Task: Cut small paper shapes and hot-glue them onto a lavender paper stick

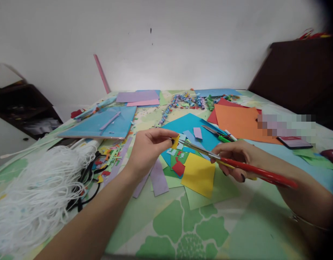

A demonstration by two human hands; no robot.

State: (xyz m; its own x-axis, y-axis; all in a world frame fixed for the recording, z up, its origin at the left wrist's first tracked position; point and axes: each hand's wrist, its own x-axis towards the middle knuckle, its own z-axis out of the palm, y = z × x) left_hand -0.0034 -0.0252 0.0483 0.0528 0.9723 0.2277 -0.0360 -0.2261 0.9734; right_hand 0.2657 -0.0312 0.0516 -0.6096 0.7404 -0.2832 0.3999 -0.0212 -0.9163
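Between thumb and fingers, my left hand (147, 148) pinches a small yellow paper piece (176, 141) above the table. My right hand (236, 157) is closed on a pair of scissors (206, 153) with red handles, and their blade tips meet the yellow piece. A thin yellow thing also shows under the right fingers, its kind unclear. Below the hands lie a yellow paper square (200, 175), a red paper scrap (178, 168), lilac paper strips (159, 179) and a blue sheet (189, 121) with small cuttings on it.
A heap of white cord (39, 195) lies at the left, beside a blue paper pack (101, 122). Curled paper garlands (182, 98) stretch across the back. Orange paper (233, 122), pens (223, 139) and a phone (295, 142) lie at the right.
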